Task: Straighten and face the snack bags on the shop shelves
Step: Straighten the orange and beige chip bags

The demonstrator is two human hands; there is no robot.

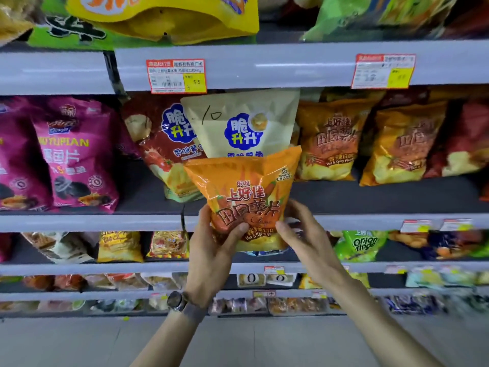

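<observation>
An orange Oishi chip bag (246, 186) is held upright in front of the middle shelf (79, 223), its front facing me. My left hand (214, 247) grips its lower left corner, thumb across the front. My right hand (301, 234) holds the lower right side, thumb on the front and fingers behind. Behind it a cream pouch (238, 123) marked "10" stands on the shelf, leaning against a red pouch (158, 144). Matching orange bags (328, 139) stand to the right.
Magenta bags (74, 154) fill the shelf's left end. The upper shelf carries yellow (169, 14) and green bags, with price tags (176, 76) on its rail. Lower shelves hold small snack packs and a green onion-ring bag (362, 245). Grey floor lies below.
</observation>
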